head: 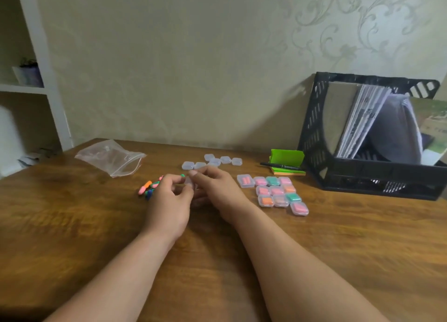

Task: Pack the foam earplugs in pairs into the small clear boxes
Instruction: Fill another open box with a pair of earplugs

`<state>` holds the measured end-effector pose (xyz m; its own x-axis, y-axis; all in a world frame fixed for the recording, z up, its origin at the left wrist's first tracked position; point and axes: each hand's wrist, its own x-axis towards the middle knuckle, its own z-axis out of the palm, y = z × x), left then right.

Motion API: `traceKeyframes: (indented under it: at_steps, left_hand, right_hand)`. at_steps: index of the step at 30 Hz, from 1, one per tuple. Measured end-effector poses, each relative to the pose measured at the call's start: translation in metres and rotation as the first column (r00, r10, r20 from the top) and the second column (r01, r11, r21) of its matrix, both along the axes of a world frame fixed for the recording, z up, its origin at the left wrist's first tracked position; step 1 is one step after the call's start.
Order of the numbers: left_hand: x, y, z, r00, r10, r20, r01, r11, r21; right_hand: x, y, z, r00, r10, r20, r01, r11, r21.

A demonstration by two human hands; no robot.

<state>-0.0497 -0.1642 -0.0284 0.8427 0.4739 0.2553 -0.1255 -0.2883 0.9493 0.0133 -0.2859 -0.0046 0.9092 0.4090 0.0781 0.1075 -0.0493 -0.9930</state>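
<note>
Left hand (169, 197) and right hand (216, 188) pinch 1 small clear box (189, 182).

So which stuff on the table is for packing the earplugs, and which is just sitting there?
For the job: loose earplugs; empty clear boxes; filled boxes; one clear box pinched between the left hand and the right hand.

Just lying about: zip bag; green sticky notes; pen; black file rack with papers.
</note>
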Motion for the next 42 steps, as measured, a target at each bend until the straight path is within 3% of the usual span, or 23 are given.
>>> traceKeyframes:
  at_steps: [7,15,26,32,35,42]
  left_hand:
    - [-0.01,-0.002,0.008,1.0,-0.016,-0.004,0.016,0.998,-0.058]
    - [-0.009,0.005,0.008,0.999,-0.016,-0.038,0.012,0.997,-0.08]
    - [-0.008,0.01,0.011,0.982,-0.164,-0.092,0.146,0.973,-0.181]
    - [-0.008,0.019,0.016,0.971,-0.234,-0.056,0.199,0.911,-0.36]
    - [-0.011,0.024,0.02,0.967,-0.253,-0.006,0.215,0.833,-0.51]
    - [-0.02,0.033,0.02,0.942,-0.323,0.087,0.3,0.699,-0.65]
  right_hand:
    - [0.009,-0.016,0.004,0.98,0.149,-0.133,-0.141,0.988,0.062]
    - [0.012,-0.016,0.001,0.99,0.132,-0.054,-0.128,0.99,0.06]
    - [0.012,-0.021,0.004,0.987,0.158,0.01,-0.157,0.986,-0.057]
    - [0.0,-0.009,0.004,0.987,0.085,0.14,-0.07,0.991,-0.111]
    - [0.0,-0.007,0.005,0.989,0.063,0.133,-0.05,0.994,-0.101]
    - [0.006,-0.008,0.002,0.996,-0.031,0.085,0.04,0.993,-0.107]
